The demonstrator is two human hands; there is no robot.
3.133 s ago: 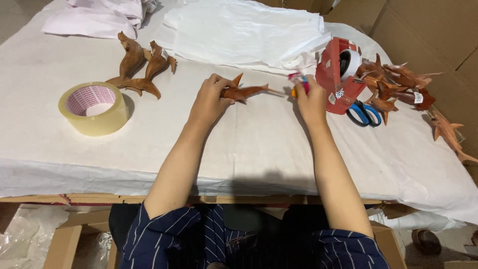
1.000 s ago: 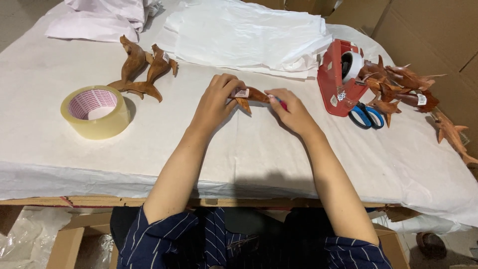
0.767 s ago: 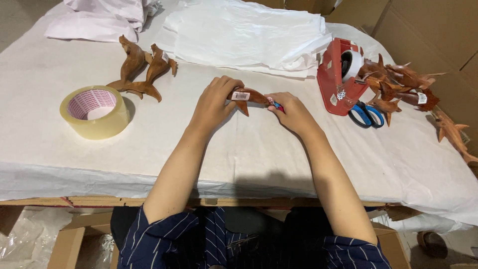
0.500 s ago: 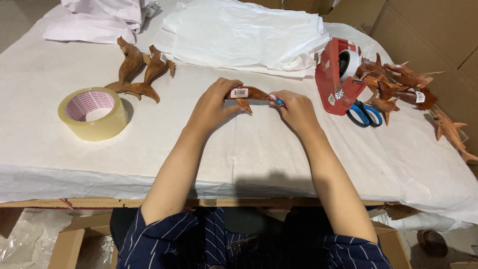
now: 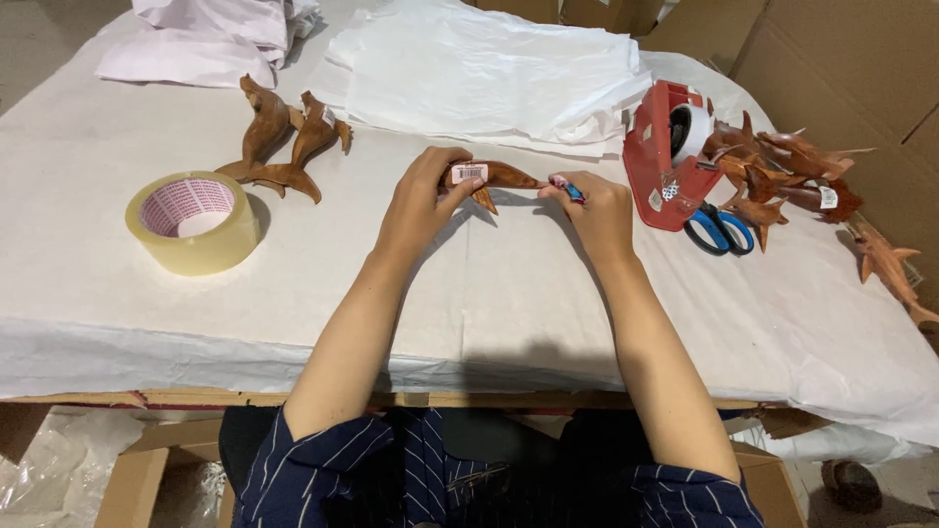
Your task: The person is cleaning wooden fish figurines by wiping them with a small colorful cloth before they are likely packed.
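We are holding a small wooden dolphin carving (image 5: 494,178) between both hands above the worktop (image 5: 469,293).

Our left hand (image 5: 423,200) is curling its grip around the carving's labelled end, while our right hand (image 5: 597,207) is pinching a small pink-and-blue object (image 5: 565,185) at the other tip. A tape roll (image 5: 193,220) is lying to the left, two carvings (image 5: 284,142) behind it; a red tape dispenser (image 5: 665,156), blue scissors (image 5: 719,231) and more carvings (image 5: 782,171) are sitting to the right.

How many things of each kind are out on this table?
Wooden dolphin carvings apart from the right-hand heap: 4, namely one in the left hand (held dolphin), a pair, one at the right edge
Heap of carvings: too tangled to count
Tape roll: 1
Red tape dispenser: 1
Blue scissors: 1
Total countable: 7
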